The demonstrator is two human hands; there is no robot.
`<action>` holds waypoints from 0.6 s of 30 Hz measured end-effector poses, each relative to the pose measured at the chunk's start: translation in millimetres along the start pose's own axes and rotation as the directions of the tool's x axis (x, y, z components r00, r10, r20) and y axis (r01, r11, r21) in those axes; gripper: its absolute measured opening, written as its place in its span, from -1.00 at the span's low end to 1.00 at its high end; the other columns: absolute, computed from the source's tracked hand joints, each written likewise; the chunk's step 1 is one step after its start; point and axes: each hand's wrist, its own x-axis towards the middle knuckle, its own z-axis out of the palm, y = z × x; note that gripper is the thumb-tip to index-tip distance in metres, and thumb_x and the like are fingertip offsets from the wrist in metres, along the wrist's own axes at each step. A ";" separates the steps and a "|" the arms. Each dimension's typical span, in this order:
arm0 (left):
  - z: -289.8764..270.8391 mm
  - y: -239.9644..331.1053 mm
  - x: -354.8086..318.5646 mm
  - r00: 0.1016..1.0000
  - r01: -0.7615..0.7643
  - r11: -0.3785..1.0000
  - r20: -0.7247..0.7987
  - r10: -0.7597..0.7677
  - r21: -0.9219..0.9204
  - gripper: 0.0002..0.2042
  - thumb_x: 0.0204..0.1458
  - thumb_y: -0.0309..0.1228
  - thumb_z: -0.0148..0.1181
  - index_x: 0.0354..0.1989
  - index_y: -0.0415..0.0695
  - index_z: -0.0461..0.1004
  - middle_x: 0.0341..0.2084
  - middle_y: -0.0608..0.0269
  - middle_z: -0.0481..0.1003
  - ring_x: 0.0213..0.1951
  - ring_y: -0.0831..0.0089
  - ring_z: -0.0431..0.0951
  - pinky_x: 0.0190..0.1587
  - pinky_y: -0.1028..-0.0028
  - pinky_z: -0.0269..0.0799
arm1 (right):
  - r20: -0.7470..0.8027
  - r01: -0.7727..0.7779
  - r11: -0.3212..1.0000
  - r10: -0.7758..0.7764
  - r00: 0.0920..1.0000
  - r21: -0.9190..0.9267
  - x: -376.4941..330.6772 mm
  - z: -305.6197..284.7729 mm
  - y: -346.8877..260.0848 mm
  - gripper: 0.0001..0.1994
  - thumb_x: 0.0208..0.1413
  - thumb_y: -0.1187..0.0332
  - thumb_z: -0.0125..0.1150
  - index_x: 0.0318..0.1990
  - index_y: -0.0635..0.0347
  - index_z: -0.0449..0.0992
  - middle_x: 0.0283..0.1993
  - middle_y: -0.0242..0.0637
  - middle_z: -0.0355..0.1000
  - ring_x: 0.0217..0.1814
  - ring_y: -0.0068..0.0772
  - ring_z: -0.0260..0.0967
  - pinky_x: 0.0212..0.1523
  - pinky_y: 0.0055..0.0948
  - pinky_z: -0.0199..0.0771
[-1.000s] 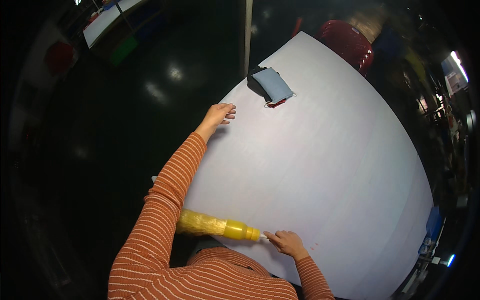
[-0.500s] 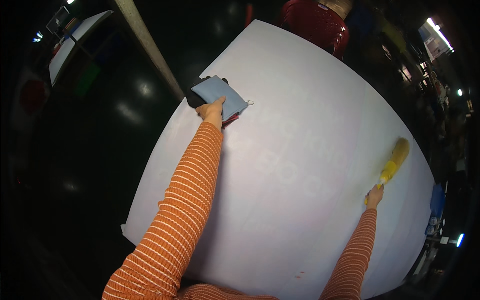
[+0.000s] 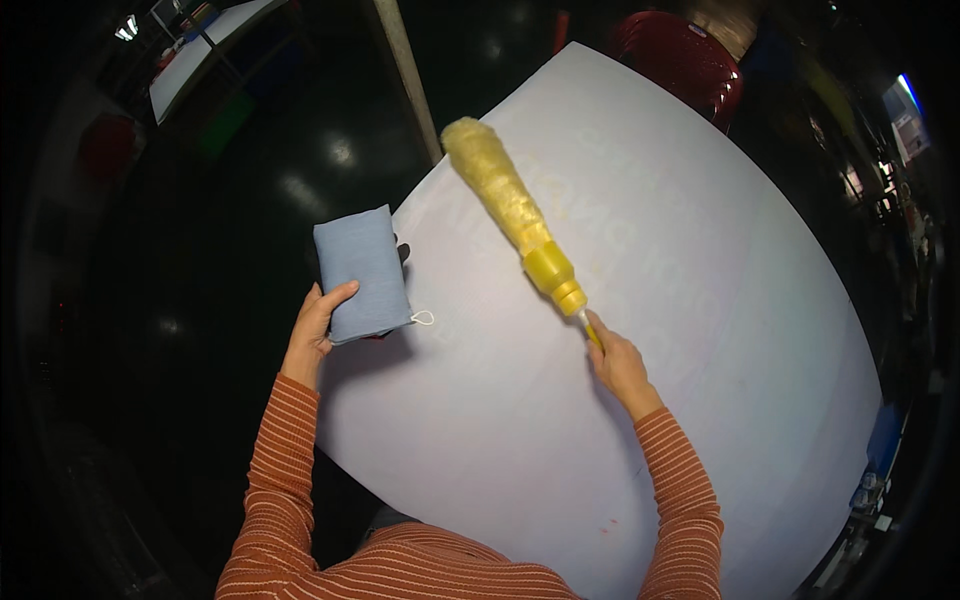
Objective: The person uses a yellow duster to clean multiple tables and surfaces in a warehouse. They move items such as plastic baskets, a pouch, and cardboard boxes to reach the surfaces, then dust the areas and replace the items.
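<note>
My left hand (image 3: 315, 332) holds a folded blue-grey cloth (image 3: 361, 271) with a small white loop, lifted just past the near left edge of the white table (image 3: 690, 300). Something dark and red shows under the cloth. My right hand (image 3: 617, 360) grips the thin handle of a yellow duster (image 3: 505, 205). Its fluffy head points up and left across the tabletop, toward the table's far left edge. Both sleeves are orange with thin stripes.
A pale slanted post (image 3: 405, 70) rises beyond the table's left edge. A red chair (image 3: 680, 55) stands at the far side. Dark glossy floor lies to the left, with another white table (image 3: 200, 50) at the top left. Cluttered items line the right rim.
The duster swung from the far right of the table to the middle, its head now pointing up-left. My left hand drew the cloth back off the table toward me.
</note>
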 end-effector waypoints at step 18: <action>-306.9 0.7 -127.6 0.786 -0.449 0.864 -0.561 0.259 -0.229 -0.41 -0.18 -0.34 0.33 0.02 -0.36 0.25 -0.10 0.08 0.36 -0.13 0.29 0.46 -0.07 0.36 0.46 | -0.346 -0.447 0.671 0.712 0.611 0.591 -78.4 45.0 62.6 -0.51 0.14 0.36 -0.07 0.25 0.00 0.09 -0.58 -0.23 0.33 -0.70 -0.43 0.29 -0.69 -0.45 0.31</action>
